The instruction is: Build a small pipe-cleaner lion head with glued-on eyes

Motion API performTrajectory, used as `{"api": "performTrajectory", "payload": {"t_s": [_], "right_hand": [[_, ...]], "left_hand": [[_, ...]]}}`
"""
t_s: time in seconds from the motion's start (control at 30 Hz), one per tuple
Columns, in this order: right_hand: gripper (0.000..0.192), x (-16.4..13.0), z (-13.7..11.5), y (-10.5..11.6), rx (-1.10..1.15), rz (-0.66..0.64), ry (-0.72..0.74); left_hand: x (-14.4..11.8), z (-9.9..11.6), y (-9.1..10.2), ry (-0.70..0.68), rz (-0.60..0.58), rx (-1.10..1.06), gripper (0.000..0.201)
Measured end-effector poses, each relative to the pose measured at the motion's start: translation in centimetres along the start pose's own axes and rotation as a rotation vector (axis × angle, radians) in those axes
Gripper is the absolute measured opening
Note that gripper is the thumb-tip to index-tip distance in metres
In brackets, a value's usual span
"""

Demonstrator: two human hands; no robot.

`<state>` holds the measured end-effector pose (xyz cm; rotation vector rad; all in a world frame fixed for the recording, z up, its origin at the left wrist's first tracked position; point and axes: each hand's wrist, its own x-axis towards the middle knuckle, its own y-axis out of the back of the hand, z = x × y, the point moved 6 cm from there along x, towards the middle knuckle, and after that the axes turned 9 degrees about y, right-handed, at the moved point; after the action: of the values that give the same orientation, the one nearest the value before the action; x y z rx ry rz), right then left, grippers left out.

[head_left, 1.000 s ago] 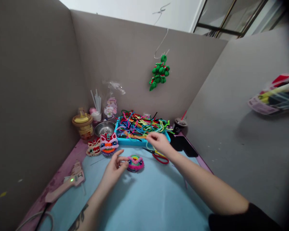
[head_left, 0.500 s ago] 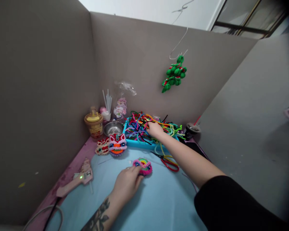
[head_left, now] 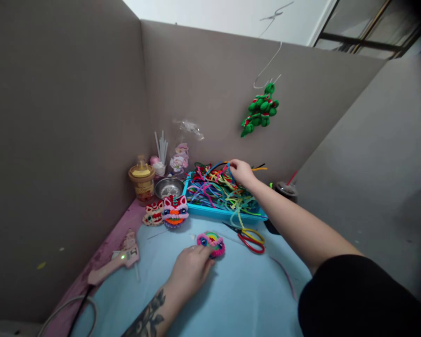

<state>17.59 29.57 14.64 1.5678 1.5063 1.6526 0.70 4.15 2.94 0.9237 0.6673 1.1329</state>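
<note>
My left hand (head_left: 191, 271) is closed around the lower edge of a small pink lion-head piece (head_left: 212, 243) made of fuzzy pipe cleaners, with dark blue eyes and a rainbow arch on top. Above the blue tray (head_left: 210, 213), my right hand (head_left: 242, 172) is closed on a few pipe cleaners (head_left: 230, 172). A blue one shows at the fingertips, and black and orange ends poke out beyond the hand. Tangled pipe cleaners (head_left: 210, 192) of many colours fill the tray. Scissors (head_left: 247, 238) with red and yellow handles lie in front of it.
Two lion heads (head_left: 174, 211) sit left of the tray, by a metal bowl (head_left: 169, 188). A lidded cup (head_left: 142, 180) stands behind them. At left lies a pink glue gun (head_left: 115, 267), its light green. A dark cup (head_left: 286, 189) is at right. Green decoration (head_left: 261, 110) hangs above.
My right hand has lifted out of the pile, moving up and right with pipe cleaners in its fingers. My left hand keeps its hold on the lion head. The view has shifted slightly.
</note>
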Motion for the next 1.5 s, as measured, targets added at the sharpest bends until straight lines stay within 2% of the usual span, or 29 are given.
{"api": "performTrajectory", "payload": {"t_s": [0.17, 0.33, 0.4, 0.53, 0.7, 0.9, 1.0, 1.1, 1.2, 1.27, 1.33, 1.4, 1.5], "right_hand": [[0.033, -0.1, 0.4, 2.0, -0.024, 0.044, 0.081], [0.025, -2.0, -0.3, -0.3, -0.016, -0.168, 0.205], [0.024, -2.5, -0.1, -0.9, -0.016, -0.176, 0.19], [0.032, -1.8, 1.1, 0.3, -0.003, -0.001, 0.098], [0.027, -0.6, 2.7, 3.2, 0.046, 0.267, -0.019], [0.022, -1.7, 4.9, 6.0, 0.269, 0.712, -0.093], [0.019, -1.9, 5.2, 6.2, 0.312, 0.751, -0.108], [0.016, -1.7, 4.2, 6.1, 0.459, 0.71, -0.097], [0.012, -1.4, 2.1, 6.0, 0.814, 0.545, -0.062], [0.013, -1.6, 0.3, 6.9, 0.926, 0.438, 0.002], [0.017, -2.3, -0.6, 8.3, 0.914, 0.386, 0.044], [0.02, -3.2, -0.6, 9.1, 0.794, 0.295, 0.053], [0.014, -5.0, 0.9, 7.8, 0.404, 0.063, -0.015]], "left_hand": [[0.0, 0.1, -0.4, -0.02, -0.011, 0.006, 0.025], [-0.1, 0.2, -0.5, -0.03, -0.032, 0.007, 0.025], [-0.1, 0.2, -0.5, -0.032, -0.025, 0.004, 0.025], [-0.1, 0.2, -0.5, -0.036, -0.021, 0.014, 0.024], [-0.1, 0.2, -0.6, -0.045, -0.026, 0.016, 0.026], [0.0, 0.2, -0.6, -0.04, -0.037, 0.017, 0.027], [-0.1, 0.3, -0.6, -0.044, -0.047, 0.012, 0.028], [-0.1, 0.4, -0.5, -0.04, -0.047, 0.012, 0.027], [-0.1, 0.5, -0.3, -0.039, -0.031, 0.012, 0.026], [-0.2, 0.5, -0.3, -0.042, -0.021, 0.011, 0.025], [-0.2, 0.5, -0.2, -0.042, -0.017, 0.011, 0.024], [-0.2, 0.5, -0.2, -0.044, -0.015, 0.009, 0.024], [-0.2, 0.6, -0.5, -0.065, -0.015, 0.003, 0.026]]}}
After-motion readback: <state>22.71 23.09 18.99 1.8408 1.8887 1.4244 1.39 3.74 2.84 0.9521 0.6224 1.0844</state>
